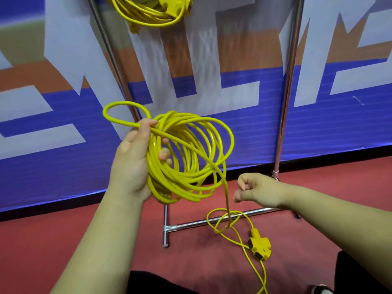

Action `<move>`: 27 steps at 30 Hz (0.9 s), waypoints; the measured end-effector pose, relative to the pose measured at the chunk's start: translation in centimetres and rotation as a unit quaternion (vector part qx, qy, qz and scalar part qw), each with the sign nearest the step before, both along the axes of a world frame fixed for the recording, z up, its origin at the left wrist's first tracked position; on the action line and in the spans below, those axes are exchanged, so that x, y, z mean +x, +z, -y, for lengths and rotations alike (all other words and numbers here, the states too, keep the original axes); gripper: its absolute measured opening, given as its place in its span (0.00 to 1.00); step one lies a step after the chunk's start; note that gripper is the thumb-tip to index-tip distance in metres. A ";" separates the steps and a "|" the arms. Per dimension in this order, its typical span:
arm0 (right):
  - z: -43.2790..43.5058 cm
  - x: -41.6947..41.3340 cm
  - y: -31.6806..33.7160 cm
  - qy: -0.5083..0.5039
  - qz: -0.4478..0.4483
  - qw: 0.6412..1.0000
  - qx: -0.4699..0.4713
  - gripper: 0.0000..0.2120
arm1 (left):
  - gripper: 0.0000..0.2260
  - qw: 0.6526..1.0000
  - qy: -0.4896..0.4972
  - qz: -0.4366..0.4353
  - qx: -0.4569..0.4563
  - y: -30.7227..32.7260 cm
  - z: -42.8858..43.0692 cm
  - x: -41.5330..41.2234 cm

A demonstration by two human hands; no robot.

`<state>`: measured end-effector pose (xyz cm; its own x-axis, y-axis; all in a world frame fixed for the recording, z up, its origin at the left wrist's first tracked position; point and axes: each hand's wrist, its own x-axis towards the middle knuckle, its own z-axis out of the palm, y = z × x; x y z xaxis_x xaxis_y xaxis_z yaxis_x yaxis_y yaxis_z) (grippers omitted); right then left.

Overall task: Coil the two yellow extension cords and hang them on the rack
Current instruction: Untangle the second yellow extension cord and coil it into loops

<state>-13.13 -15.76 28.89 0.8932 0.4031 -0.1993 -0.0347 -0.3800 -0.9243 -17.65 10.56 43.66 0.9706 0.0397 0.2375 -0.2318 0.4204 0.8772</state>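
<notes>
Left hand [130, 164] grips cord coil [158, 172] across palm; right hand [256, 189] curled empty, beside trailing strand [226, 193].

A glossy blue banner wall [318, 132] printed with large pale grey block shapes [70, 49] and an orange band [239, 56] fills the background. A dark strip [21, 212] runs along its base, meeting a matte dark red floor [42, 251].

Yellow coiled extension cord [186, 149] in left grip [135, 158]. Yellow plastic socket block [259, 245] on floor [63, 240], below right grip [254, 189]. Second yellow cord coil [146, 11] on chrome tube rack [288, 81], above left grip.
</notes>
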 end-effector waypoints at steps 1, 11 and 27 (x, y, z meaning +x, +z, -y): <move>-0.3 0.0 0.0 -0.001 -0.021 1.000 0.023 0.15 | 0.09 1.000 0.015 -0.005 -0.007 -0.2 -0.6 0.1; -6.0 -2.1 -0.5 0.030 -0.041 0.998 0.038 0.17 | 0.10 0.993 0.071 -0.043 -0.089 -1.2 -5.3 0.8; -5.2 -2.3 5.0 -0.064 -0.035 0.985 0.159 0.12 | 0.11 0.972 0.188 -0.102 -0.100 -2.6 -7.1 1.4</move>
